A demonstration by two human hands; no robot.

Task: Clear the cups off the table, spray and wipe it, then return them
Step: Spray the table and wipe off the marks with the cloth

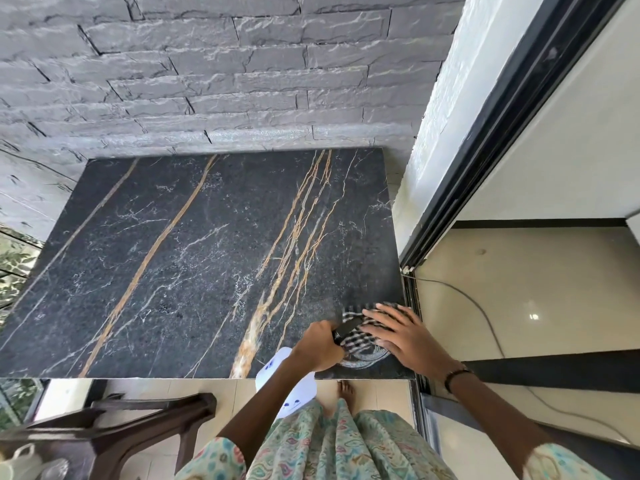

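A black marble table (194, 258) with gold veins fills the middle of the view. My left hand (320, 346) grips a white spray bottle (291, 382) by its black nozzle at the table's near right corner. My right hand (398, 332) lies flat, fingers spread, on a black-and-white checked cloth (356, 336) on that same corner. A wet smear shows on the marble just under the cloth. A white cup (20, 462) with a handle sits at the bottom left, off the table.
A grey stone wall (207, 71) backs the table. A dark wooden chair (138, 424) stands at the lower left. To the right are a black sliding-door frame (491, 133), a tiled floor and a thin cable (485, 313).
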